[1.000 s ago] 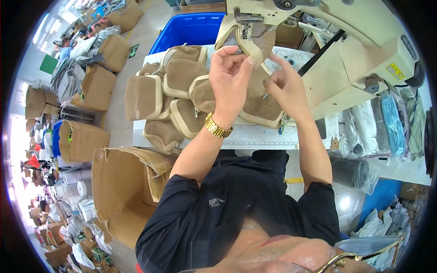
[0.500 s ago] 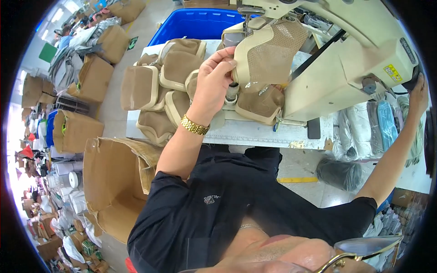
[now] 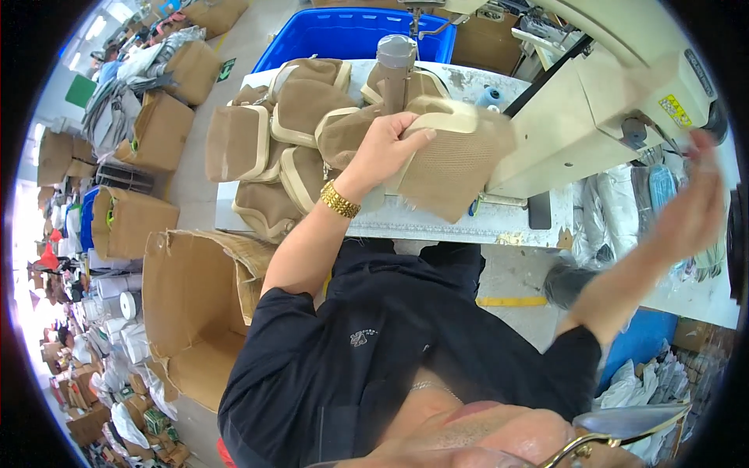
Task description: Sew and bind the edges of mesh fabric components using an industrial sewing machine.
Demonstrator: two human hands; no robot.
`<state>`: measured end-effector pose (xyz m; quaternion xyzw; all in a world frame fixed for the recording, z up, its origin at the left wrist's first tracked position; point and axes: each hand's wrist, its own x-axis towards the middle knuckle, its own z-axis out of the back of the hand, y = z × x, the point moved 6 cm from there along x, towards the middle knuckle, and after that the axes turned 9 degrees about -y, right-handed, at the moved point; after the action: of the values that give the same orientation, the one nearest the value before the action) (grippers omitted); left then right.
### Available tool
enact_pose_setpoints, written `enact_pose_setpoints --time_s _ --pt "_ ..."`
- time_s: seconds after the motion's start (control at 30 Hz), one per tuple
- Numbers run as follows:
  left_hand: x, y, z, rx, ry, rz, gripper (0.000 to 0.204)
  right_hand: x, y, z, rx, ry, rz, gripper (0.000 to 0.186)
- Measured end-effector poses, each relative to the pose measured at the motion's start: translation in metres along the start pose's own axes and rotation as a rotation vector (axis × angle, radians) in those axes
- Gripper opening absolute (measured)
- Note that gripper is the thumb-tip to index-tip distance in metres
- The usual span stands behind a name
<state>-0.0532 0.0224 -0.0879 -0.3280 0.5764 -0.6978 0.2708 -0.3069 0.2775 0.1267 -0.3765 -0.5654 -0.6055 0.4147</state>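
My left hand [image 3: 384, 152] pinches a brown mesh bag piece [image 3: 450, 173] by its cream-bound edge, thumb on top. The piece hangs in front of the post [image 3: 395, 74] of a cream sewing machine [image 3: 562, 129], apart from the needle. My right hand [image 3: 697, 207] is smeared by motion off the machine's right end, near its handwheel [image 3: 713, 123]; its fingers cannot be made out. Left of the held piece lies a heap of similar brown bags [image 3: 310, 109] with cream binding.
Behind the table [image 3: 437, 232] stands a blue bin [image 3: 343, 39]. An open cardboard box [image 3: 191, 312] sits at my left. A dark phone [image 3: 539, 210] lies by the machine base, a blue thread cone [image 3: 489, 97] behind. Plastic-wrapped bundles [image 3: 620, 210] are at the right.
The mesh piece has come away from the needle toward me, turned in my left hand. My right hand has left the handwheel and moved down and inward.
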Motion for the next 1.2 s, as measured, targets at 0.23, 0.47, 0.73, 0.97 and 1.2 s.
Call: enact_pose_setpoints --time_s 0.23,0.47,0.73,0.97,1.2 --pt "-0.011 -0.004 0.007 -0.03 -0.009 0.026 0.022 -0.176 0.074 -0.185 0.678 0.618 -0.6 0.033" --pt "-0.009 0.004 0.02 0.128 0.052 0.008 0.02 -0.195 0.081 -0.211 0.784 0.851 -0.596 0.024" --pt "-0.038 0.002 0.064 0.134 0.374 0.221 0.019 -0.191 0.003 -0.173 0.534 1.082 -0.696 0.023" --pt "-0.056 0.003 0.04 0.031 0.589 0.197 0.016 -0.235 0.106 -0.191 1.029 0.946 -1.008 0.039" --pt "-0.07 0.006 0.046 0.096 0.612 0.188 0.016 -0.253 0.071 -0.183 0.749 1.112 -0.729 0.039"
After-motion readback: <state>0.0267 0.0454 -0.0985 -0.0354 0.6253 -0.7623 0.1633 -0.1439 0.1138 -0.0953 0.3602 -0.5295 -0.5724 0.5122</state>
